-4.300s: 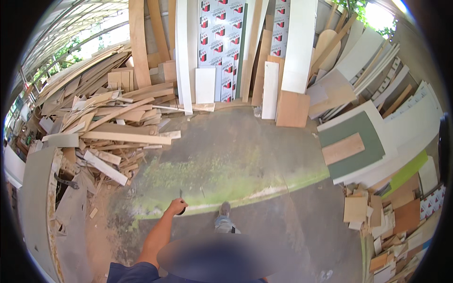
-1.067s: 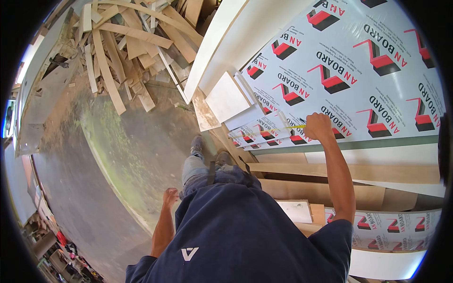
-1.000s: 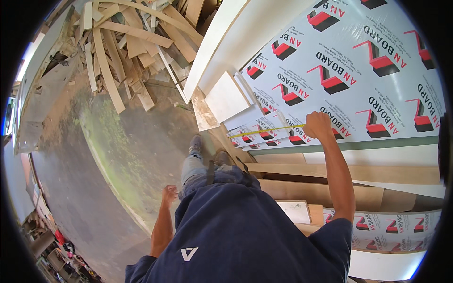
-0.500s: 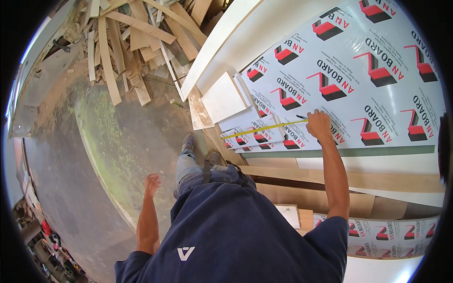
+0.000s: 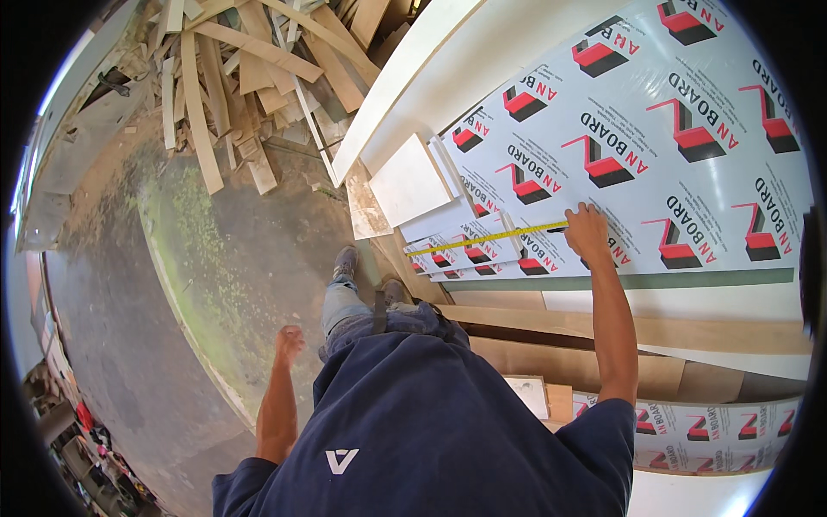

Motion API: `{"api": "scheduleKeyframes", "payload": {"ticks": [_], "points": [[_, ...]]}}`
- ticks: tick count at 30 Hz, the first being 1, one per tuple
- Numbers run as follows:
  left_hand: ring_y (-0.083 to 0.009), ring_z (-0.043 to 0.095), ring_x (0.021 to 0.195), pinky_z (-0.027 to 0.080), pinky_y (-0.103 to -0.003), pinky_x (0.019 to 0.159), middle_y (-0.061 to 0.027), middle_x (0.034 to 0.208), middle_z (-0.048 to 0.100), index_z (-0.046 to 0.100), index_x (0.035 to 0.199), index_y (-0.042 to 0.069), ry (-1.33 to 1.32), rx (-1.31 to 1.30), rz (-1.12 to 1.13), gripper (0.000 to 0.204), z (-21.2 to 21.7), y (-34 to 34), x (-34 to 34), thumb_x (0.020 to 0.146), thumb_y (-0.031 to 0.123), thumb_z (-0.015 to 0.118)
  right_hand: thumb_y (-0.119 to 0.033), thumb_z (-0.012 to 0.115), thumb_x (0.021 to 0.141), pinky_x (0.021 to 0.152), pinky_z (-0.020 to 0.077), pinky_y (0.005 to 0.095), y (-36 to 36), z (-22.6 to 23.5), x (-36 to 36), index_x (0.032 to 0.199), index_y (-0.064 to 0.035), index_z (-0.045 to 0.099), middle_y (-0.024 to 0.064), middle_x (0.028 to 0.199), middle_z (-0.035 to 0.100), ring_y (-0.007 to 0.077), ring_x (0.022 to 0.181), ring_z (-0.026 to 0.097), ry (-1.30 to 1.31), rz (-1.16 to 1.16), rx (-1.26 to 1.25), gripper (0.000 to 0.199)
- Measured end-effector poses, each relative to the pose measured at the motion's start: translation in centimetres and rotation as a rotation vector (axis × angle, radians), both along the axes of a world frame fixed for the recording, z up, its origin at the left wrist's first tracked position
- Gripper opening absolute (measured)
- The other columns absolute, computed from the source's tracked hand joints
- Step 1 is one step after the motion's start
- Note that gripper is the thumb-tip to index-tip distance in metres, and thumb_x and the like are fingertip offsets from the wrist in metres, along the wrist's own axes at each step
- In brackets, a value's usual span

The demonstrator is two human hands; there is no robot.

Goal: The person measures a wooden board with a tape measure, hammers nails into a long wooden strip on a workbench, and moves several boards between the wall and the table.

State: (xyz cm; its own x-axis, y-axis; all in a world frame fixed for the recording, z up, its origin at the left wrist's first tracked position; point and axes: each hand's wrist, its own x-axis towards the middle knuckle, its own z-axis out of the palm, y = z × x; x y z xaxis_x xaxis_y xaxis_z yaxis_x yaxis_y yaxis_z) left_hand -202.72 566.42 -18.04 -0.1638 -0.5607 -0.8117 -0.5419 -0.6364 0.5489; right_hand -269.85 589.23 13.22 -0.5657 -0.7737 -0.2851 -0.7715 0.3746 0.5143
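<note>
My right hand (image 5: pixel 587 234) is closed at the right end of a yellow tape measure (image 5: pixel 491 236), whose case is hidden in my grip. The blade runs left across a narrow printed offcut (image 5: pixel 504 251) and over a large printed white board (image 5: pixel 633 194). A small dark pen-like thing (image 5: pixel 558 229) pokes out by my fingers, just under the blade. Over the floor at my left side hangs my left hand (image 5: pixel 290 342), its fingers loosely curled and apart, with nothing visible in it.
A plain pale panel piece (image 5: pixel 409 183) lies at the big board's left end. Scrap wood strips (image 5: pixel 202 112) are heaped at the far left on the concrete floor (image 5: pixel 258 233). Close on my right are a long wooden strip (image 5: pixel 689 330) and another printed board (image 5: pixel 715 431).
My right hand has shifted slightly right and down. The dark pen-like thing has dropped from above the blade to below it. My left hand has swung a little toward my body.
</note>
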Motion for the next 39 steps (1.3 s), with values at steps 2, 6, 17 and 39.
{"api": "scheduleKeyframes", "payload": {"ticks": [2,6,17,39], "points": [[-0.0155,0.062,0.061,0.047,-0.028,0.048,-0.0060,0.081,0.063,0.060,0.103,0.006,0.011,0.004,0.005,0.014,0.2,-0.7,-0.4,0.092,0.014,0.060,-0.015,0.064,0.080,0.077,0.0500,0.0452,-0.1,0.1,0.0,0.097,-0.0124,0.069,0.0105,0.101,0.062,0.0281,0.100,0.060,-0.008,-0.008,0.000,0.018],[-0.0157,0.062,0.061,0.047,-0.028,0.048,-0.0061,0.081,0.064,0.060,0.103,0.006,-0.010,-0.047,-0.021,0.014,0.8,-1.6,-1.0,0.092,0.014,0.060,-0.015,0.065,0.080,0.079,0.0497,0.0454,-0.2,0.2,0.3,0.098,-0.0128,0.068,0.0104,0.102,0.062,0.0278,0.101,0.060,0.005,-0.004,0.001,0.019],[-0.0182,0.066,0.063,0.050,-0.029,0.049,-0.0069,0.083,0.066,0.064,0.100,0.005,-0.014,-0.060,-0.071,0.013,0.4,-1.2,-1.2,0.090,0.012,0.060,-0.014,0.068,0.078,0.082,0.0482,0.0462,-0.5,0.3,0.8,0.099,-0.0131,0.067,0.0089,0.103,0.061,0.0267,0.104,0.058,0.008,0.008,-0.010,0.021],[-0.0159,0.064,0.058,0.047,-0.027,0.045,-0.0050,0.075,0.064,0.064,0.099,0.007,0.178,0.029,0.015,0.013,-0.5,-1.4,-1.9,0.089,0.015,0.065,-0.014,0.060,0.082,0.080,0.0462,0.0458,0.2,0.3,1.9,0.098,-0.0122,0.068,0.0117,0.100,0.062,0.0278,0.101,0.058,-0.027,-0.005,-0.025,0.018]]}}
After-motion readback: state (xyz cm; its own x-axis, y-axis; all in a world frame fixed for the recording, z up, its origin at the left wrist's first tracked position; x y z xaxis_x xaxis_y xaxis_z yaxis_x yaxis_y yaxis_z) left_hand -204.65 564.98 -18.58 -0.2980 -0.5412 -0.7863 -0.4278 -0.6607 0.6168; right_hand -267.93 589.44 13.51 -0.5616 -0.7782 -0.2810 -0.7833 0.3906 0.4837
